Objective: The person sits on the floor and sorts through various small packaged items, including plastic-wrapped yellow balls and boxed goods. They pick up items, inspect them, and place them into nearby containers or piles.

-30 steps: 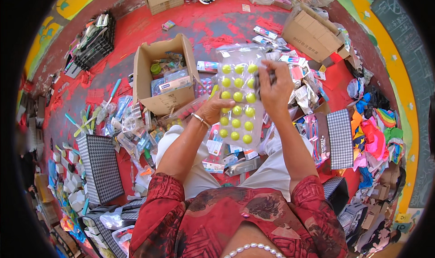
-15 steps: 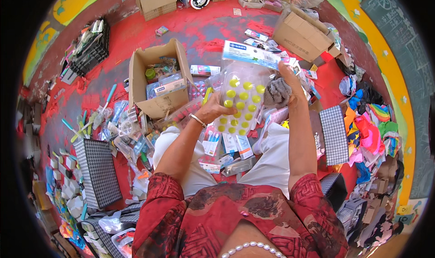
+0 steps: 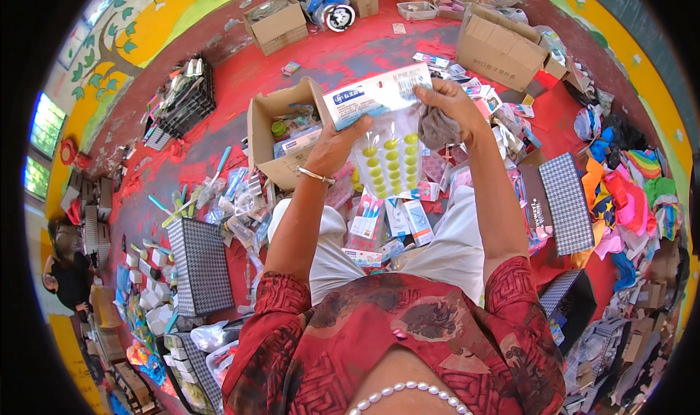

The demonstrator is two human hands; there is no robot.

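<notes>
Grip: left hand [image 3: 340, 146] held the left end of a white-and-blue card header [image 3: 378, 96]; right hand [image 3: 455, 110] held its right end plus crumpled grey cloth [image 3: 439, 130].
Handling: light, even pinching at the card alone seemed best.
Pack [image 3: 385, 161]: clear plastic, with round lime-green domes [image 3: 376, 172], aloft over white trousers [image 3: 332, 251]; long axis roughly fore-and-aft, header end pointing away.
Box [image 3: 273, 165]: open brown cardboard, beyond the left hand.

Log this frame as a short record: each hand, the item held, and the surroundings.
Left hand: grips the blister pack by its left edge
Right hand: pinches the header card at its right end; also holds a grey cloth
Item: clear, with yellow-green rounds
Beyond left hand: open cardboard box with packaged goods
Far right: colourful fabrics
</notes>
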